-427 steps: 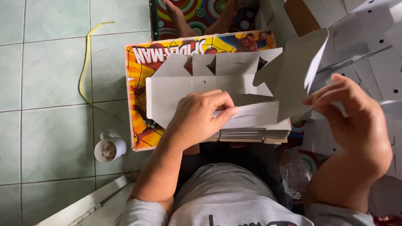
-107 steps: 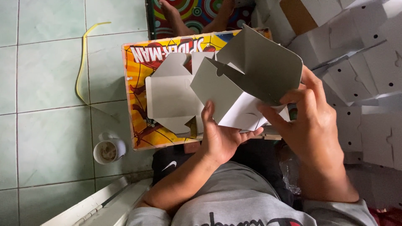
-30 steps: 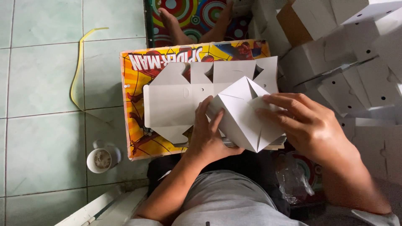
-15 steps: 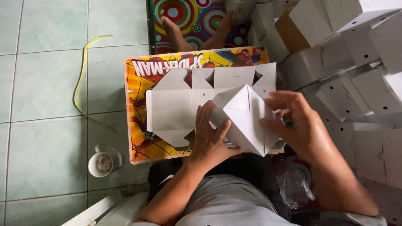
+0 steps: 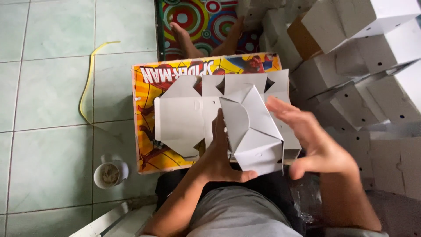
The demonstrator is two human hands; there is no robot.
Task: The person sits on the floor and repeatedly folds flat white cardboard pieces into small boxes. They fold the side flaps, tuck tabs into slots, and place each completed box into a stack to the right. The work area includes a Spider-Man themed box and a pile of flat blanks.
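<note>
A half-folded white cardboard box (image 5: 256, 136) stands on a stack of flat white box blanks (image 5: 184, 118), which lies on a small table with a bright comic-print top (image 5: 144, 87). My left hand (image 5: 219, 158) grips the box's left side, thumb under its front edge. My right hand (image 5: 311, 140) hovers flat just to the right of the box, fingers spread, holding nothing. The box's top flaps stand up in a peak.
Many folded white boxes (image 5: 364, 57) are piled at the right and back right. Another person's bare feet (image 5: 184, 39) rest on a mat with coloured circles beyond the table. A cup (image 5: 109, 173) and a yellow strap (image 5: 87, 83) lie on the green tiled floor.
My right hand has let go of the box and drawn back to the right with open fingers. My left hand keeps its hold on the box.
</note>
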